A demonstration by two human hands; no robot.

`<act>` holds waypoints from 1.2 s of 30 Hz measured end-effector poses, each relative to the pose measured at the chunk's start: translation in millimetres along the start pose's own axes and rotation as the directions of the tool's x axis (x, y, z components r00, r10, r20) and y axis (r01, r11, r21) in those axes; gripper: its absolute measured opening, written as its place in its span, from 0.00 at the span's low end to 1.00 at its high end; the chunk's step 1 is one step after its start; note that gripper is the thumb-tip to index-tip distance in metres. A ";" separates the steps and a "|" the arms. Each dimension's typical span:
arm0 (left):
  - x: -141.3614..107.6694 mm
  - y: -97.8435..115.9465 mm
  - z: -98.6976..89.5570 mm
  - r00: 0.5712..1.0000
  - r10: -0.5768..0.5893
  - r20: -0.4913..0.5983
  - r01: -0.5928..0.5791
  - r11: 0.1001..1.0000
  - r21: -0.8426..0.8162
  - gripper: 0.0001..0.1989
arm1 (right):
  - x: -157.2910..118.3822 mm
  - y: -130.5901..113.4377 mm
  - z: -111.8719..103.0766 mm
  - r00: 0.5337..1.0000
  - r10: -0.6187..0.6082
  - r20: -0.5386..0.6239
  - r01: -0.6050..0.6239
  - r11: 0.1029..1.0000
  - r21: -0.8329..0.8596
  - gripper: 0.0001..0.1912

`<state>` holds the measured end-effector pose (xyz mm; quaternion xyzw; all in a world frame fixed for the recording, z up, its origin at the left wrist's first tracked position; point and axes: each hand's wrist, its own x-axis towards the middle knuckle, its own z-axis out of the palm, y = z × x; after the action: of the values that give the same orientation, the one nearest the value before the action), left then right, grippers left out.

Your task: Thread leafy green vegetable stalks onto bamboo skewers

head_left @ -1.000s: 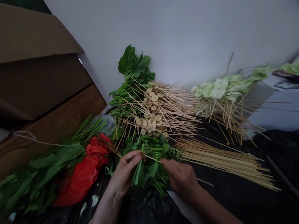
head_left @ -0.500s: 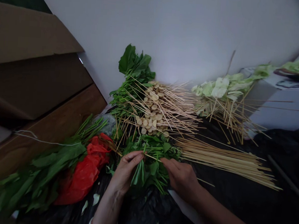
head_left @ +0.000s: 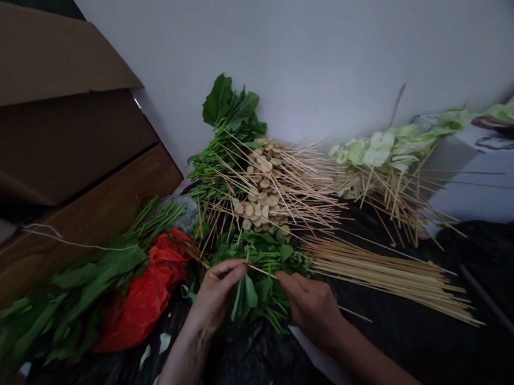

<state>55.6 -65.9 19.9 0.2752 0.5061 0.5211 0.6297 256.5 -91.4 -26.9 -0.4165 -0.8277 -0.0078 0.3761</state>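
My left hand (head_left: 217,294) is closed, thumb and fingertips pinching a leafy green sprig (head_left: 245,298) whose leaves hang down beside the fingers. My right hand (head_left: 313,305) is closed around a thin wooden skewer (head_left: 261,269). The skewer runs between the two hands and its left end meets the sprig at my left fingertips; whether it has pierced the stem I cannot tell. Below and behind the hands lies a pile of leafy greens (head_left: 276,301). Loose skewers (head_left: 391,279) lie in a bundle to the right.
Skewered pale round slices (head_left: 263,187) and skewered greens (head_left: 225,150) are heaped by the wall. Skewered cabbage pieces (head_left: 379,149) lie at the back right. A red plastic bag (head_left: 146,296) and long greens (head_left: 71,303) are at left, near a cardboard box (head_left: 60,140). Black plastic sheeting (head_left: 268,364) covers the surface.
The sprig's leaves have swung slightly right and spread beneath my left hand. Both hands keep nearly the same position and grip.
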 end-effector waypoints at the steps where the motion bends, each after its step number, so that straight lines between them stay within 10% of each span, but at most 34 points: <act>1: 0.9 -0.9 -1.0 1.000 0.024 -0.004 -0.024 1.000 0.002 0.15 | -0.3 0.1 0.2 1.000 -0.001 0.003 0.001 1.000 -0.003 0.16; 36: -5.0 -3.2 4.9 0.920 0.165 0.354 -0.319 0.841 0.436 0.10 | 4.5 -8.9 -1.2 0.998 -0.023 -0.059 0.025 0.998 0.049 0.14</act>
<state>61.6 -70.7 20.5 0.5633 0.4786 0.4048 0.5384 249.3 -94.5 -20.5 -0.3966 -0.8212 -0.0039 0.4103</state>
